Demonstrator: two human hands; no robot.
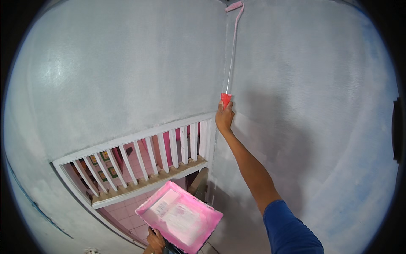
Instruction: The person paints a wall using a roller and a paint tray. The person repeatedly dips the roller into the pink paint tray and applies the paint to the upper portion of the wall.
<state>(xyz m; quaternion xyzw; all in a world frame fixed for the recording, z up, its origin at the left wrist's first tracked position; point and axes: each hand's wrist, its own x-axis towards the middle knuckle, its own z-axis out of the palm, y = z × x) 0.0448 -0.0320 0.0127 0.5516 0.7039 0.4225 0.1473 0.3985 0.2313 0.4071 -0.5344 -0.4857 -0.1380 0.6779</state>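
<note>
My right hand (225,118) grips the red handle (225,99) of a long-framed paint roller, arm stretched upward. Its thin metal rod (232,63) runs up along the wall corner. At the top, the pink-stained roller sleeve (234,6) lies near the inner corner by the upper picture edge. Low in the view, my left hand (155,240) holds a pink paint tray (217,219) by its left edge. Whitish paint (182,219) covers part of the tray's floor. The tray partly hides the doorway behind it.
Grey-white painted walls (127,79) meet at the corner; the right wall (342,158) shows bluish patches. Below the left wall, a white slatted transom (136,162) sits over a doorway with a pink tiled floor (123,211) beyond. A dark cable (38,206) runs down the far left wall.
</note>
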